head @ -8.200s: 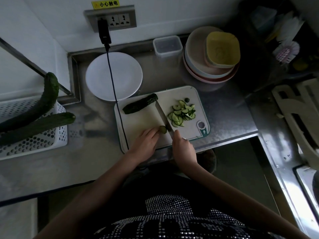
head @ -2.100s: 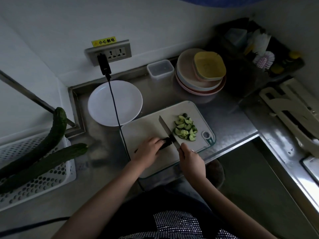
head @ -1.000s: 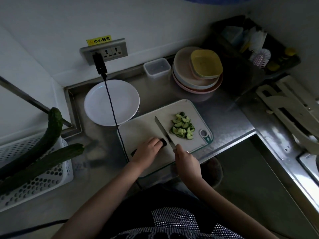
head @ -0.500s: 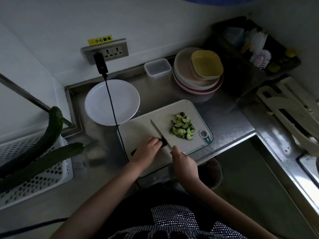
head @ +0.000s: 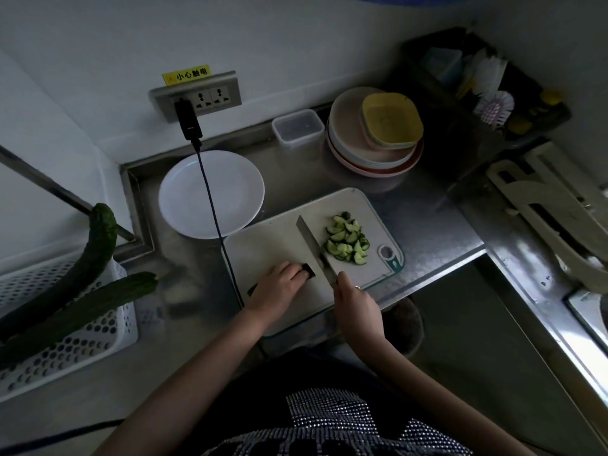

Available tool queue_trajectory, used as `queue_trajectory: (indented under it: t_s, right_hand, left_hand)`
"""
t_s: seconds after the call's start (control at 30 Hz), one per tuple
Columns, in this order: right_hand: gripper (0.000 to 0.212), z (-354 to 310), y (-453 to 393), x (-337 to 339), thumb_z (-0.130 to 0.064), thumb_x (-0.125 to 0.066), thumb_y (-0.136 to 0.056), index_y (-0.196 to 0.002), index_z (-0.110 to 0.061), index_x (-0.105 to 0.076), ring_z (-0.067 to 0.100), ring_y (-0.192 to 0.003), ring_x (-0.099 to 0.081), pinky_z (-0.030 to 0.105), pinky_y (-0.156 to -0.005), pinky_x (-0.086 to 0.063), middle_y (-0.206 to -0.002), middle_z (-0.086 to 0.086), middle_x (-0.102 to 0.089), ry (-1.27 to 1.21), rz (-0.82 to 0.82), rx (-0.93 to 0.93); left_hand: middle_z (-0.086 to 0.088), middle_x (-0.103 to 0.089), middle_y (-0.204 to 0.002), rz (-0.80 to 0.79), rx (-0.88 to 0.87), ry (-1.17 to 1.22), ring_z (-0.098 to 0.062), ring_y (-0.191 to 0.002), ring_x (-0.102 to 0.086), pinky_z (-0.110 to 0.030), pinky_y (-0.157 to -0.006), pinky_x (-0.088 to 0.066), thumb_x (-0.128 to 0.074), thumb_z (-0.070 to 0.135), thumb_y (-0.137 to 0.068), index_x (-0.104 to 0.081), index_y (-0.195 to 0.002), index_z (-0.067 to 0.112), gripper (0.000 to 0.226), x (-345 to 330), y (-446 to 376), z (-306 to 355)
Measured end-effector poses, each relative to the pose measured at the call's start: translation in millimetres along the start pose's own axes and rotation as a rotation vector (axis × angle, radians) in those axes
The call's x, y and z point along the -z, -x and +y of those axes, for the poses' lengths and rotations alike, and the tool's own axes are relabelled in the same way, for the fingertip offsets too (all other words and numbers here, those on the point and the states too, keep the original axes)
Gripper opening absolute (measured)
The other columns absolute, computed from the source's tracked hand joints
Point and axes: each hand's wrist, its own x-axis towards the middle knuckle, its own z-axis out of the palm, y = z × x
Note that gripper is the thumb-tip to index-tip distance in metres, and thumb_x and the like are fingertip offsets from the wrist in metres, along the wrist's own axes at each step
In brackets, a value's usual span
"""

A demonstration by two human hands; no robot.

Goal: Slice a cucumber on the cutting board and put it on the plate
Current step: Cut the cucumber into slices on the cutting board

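Head view shows us the cucumber [head: 307, 270] lying on the cutting board [head: 273, 245], our left hand [head: 278, 287] curled over it. Our right hand [head: 355, 302] grips the knife [head: 312, 246], blade beside the cucumber's cut end. Slices [head: 347, 240] pile right of the blade. Beyond the board's left corner sits the white plate [head: 184, 195] on the worktop [head: 427, 232].

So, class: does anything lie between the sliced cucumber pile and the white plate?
Yes. The knife blade stands on the cutting board between the slices and the plate, and a black cable crosses the plate.
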Motion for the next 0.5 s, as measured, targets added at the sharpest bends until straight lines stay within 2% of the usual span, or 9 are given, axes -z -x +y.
queue_trajectory:
  t_s: [0.2,0.3,0.43,0.5]
  right_hand:
    - [0.018,-0.1,3.6,-4.9,-0.034,-0.034,-0.102,-0.097,-0.017,-0.038,0.035,-0.075,-0.063,0.041,-0.059,-0.048,-0.077,0.009,-0.06,0.038,-0.05,0.036]
    - [0.018,1.0,2.9,-5.3,-0.034,-0.034,-0.102,-0.095,-0.018,-0.035,0.035,-0.077,-0.063,0.04,-0.06,-0.048,-0.081,0.01,-0.063,0.053,-0.063,0.037]
    - [0.018,0.7,2.4,-5.9,-0.034,-0.033,-0.102,-0.097,-0.017,-0.037,0.035,-0.078,-0.063,0.036,-0.057,-0.041,-0.084,0.011,-0.064,0.087,-0.068,0.059]
    - [0.018,1.1,3.0,-6.6,-0.034,-0.033,-0.102,-0.099,-0.016,-0.038,0.035,-0.077,-0.064,0.037,-0.057,-0.043,-0.084,0.011,-0.064,0.11,-0.068,0.072]
  left_hand:
    - [-0.006,-0.063,-0.095,-0.011,0.024,0.004,-0.022,-0.092,-0.045,-0.031,-0.064,-0.053,-0.05,0.006,-0.07,-0.068,-0.097,0.009,0.032,0.9,-0.2,1.5]
    - [-0.006,-0.063,-0.094,-0.025,0.035,-0.006,-0.022,-0.091,-0.045,-0.031,-0.062,-0.052,-0.041,0.01,-0.071,-0.07,-0.097,0.01,0.039,0.1,0.0,0.6]
    - [-0.006,-0.063,-0.091,-0.021,0.028,-0.011,-0.021,-0.09,-0.044,-0.029,-0.061,-0.051,-0.04,0.011,-0.072,-0.071,-0.097,0.01,0.041,2.1,-0.6,1.7]
    - [-0.007,-0.063,-0.089,-0.01,0.027,-0.013,-0.021,-0.089,-0.044,-0.029,-0.06,-0.051,-0.039,0.011,-0.071,-0.071,-0.095,0.009,0.04,3.3,-1.1,2.6]
